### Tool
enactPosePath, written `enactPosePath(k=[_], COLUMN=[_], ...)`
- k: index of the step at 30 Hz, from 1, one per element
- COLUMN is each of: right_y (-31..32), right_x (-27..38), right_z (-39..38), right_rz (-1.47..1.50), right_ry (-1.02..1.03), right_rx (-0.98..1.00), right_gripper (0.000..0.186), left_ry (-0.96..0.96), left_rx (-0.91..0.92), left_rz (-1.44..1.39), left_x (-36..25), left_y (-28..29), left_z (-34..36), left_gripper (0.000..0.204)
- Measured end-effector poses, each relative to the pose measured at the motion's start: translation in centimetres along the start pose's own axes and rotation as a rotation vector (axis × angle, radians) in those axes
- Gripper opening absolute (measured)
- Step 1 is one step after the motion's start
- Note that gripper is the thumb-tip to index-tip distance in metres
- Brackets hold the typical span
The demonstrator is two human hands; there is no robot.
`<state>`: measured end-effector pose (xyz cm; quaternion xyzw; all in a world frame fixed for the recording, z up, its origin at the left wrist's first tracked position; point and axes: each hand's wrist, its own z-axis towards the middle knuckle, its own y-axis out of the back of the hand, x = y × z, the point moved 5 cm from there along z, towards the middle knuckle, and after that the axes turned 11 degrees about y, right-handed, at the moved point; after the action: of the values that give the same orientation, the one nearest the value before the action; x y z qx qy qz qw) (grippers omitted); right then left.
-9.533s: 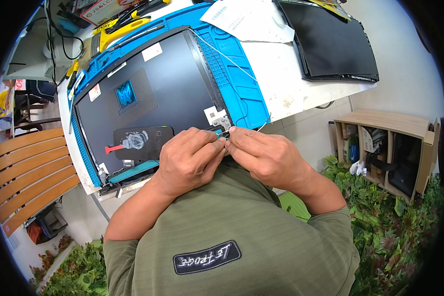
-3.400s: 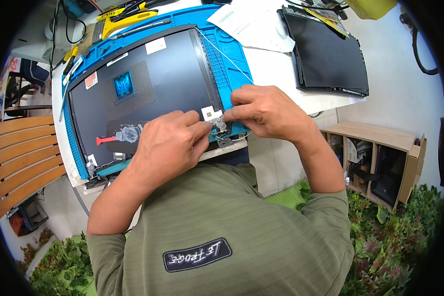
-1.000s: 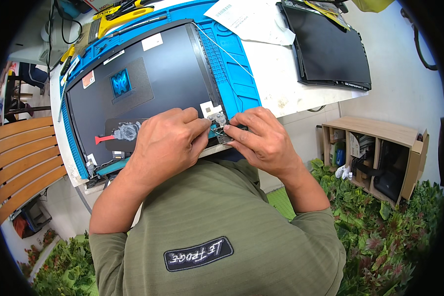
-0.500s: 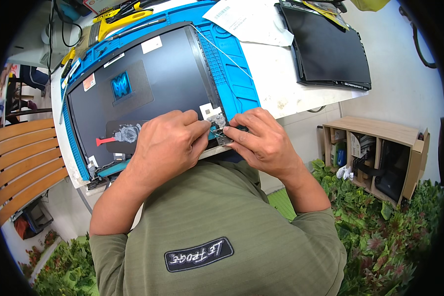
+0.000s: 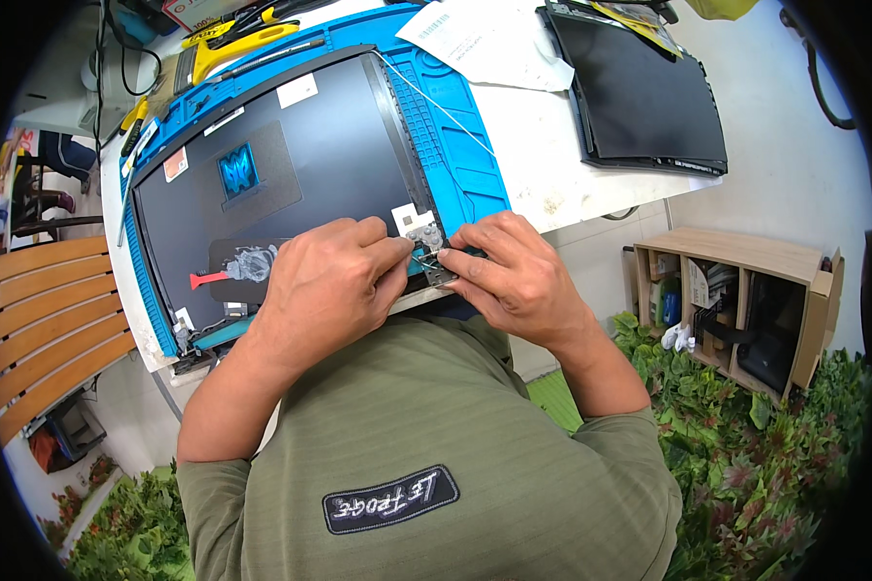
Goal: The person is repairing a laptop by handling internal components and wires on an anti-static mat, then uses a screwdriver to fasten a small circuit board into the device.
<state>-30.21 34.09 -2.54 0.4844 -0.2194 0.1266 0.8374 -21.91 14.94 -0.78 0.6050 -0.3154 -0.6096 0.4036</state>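
Note:
A dark laptop lid (image 5: pixel 349 145) with a blue emblem lies on a blue work mat (image 5: pixel 475 174). At its near right corner is a metal hinge (image 5: pixel 440 276) with a grey putty-like lump (image 5: pixel 424 235) beside it. My left hand (image 5: pixel 334 276) is closed in a pinch beside this corner; what its fingertips hold is hidden. My right hand (image 5: pixel 513 276) pinches the hinge from the right, forefinger on top and thumb below. On the lid, left of my left hand, a dark card (image 5: pixel 225 290) carries a grey paste smear (image 5: pixel 250 264) and a small red spatula (image 5: pixel 204 280).
A thin white cable (image 5: pixel 446 107) crosses the mat's right part. Behind lie a yellow-handled brush (image 5: pixel 233 48) and a white paper packet (image 5: pixel 484 44). A black screen panel (image 5: pixel 644 97) rests at the table's right. A wooden shelf (image 5: pixel 736 247) stands right, an orange slatted bench (image 5: pixel 48 320) left.

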Motion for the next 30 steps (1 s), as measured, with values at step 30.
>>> enactPosePath(k=[30], right_y=[0.29], right_x=[-0.03], right_z=[0.25], right_rz=[0.006], right_ry=[0.0], right_rx=[-0.008], right_gripper=[0.035], left_ry=[0.012], left_rx=[-0.02], left_rz=[-0.014], left_x=[-0.04], left_y=[-0.01], left_z=[-0.34], left_gripper=[0.013])
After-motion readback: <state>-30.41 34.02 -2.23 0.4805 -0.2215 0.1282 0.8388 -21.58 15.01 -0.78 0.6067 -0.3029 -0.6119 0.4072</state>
